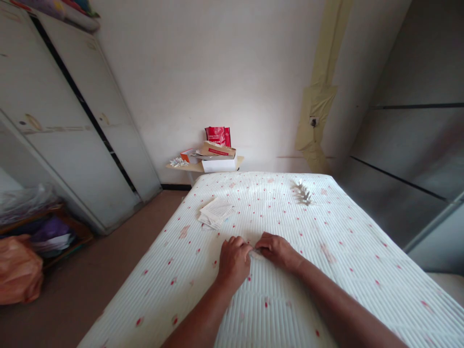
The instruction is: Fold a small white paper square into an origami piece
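Note:
Both hands are low over the bed's middle, close together, with a small pale piece of paper (257,254) between them. My left hand (235,258) has its fingers curled and pressed on the paper's left end. My right hand (278,250) pinches the other end, its fingertips bent down. Most of the paper is hidden by the fingers, so its folds cannot be made out. Beyond my left hand lies a loose stack of printed paper sheets (216,212). Farther off to the right is a row of small folded paper pieces (303,192).
The bed has a white ribbed cover with red spots (290,309). Behind it, a small table (195,167) bears a white box (219,166), a red bag (217,136) and more folded pieces (179,162). Cabinets (68,125) stand left, with an orange bag (20,270) on the floor.

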Action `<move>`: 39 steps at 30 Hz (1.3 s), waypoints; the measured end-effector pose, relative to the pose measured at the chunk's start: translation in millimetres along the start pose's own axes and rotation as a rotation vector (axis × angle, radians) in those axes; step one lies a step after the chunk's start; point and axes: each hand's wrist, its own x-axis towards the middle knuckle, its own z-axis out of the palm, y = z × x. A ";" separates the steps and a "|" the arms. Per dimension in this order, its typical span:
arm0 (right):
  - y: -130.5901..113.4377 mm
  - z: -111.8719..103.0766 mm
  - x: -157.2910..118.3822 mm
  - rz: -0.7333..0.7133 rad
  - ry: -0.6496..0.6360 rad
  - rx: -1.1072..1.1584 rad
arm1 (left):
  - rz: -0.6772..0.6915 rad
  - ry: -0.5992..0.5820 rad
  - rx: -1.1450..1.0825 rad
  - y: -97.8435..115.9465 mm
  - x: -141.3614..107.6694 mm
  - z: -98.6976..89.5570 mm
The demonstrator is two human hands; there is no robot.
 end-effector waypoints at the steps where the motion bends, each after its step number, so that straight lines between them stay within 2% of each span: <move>1: 1.9 -0.3 -0.6 -0.010 -0.002 0.033 | 0.005 -0.002 -0.015 -0.1 -1.6 0.0; 7: 1.2 -3.5 -3.0 -0.021 -0.017 0.128 | 0.041 0.002 -0.083 -4.3 -7.7 -2.6; 16: -3.4 0.3 -6.4 -0.107 0.024 0.074 | 0.143 -0.034 -0.053 -3.0 -13.8 -14.6; 21: -4.5 5.4 -7.0 -0.166 0.063 -0.039 | 0.146 -0.031 -0.020 -0.8 -13.0 -14.2; 27: -5.9 11.8 -7.9 -0.170 0.104 -0.149 | 0.147 0.011 -0.010 -2.4 -11.9 -8.6; 32: -8.7 11.4 -7.2 -0.185 0.113 -0.196 | 0.123 0.064 -0.019 -4.2 -13.0 -6.1; 39: -8.3 14.5 -3.7 -0.173 0.104 -0.215 | 0.094 0.070 0.083 0.9 -12.6 -4.6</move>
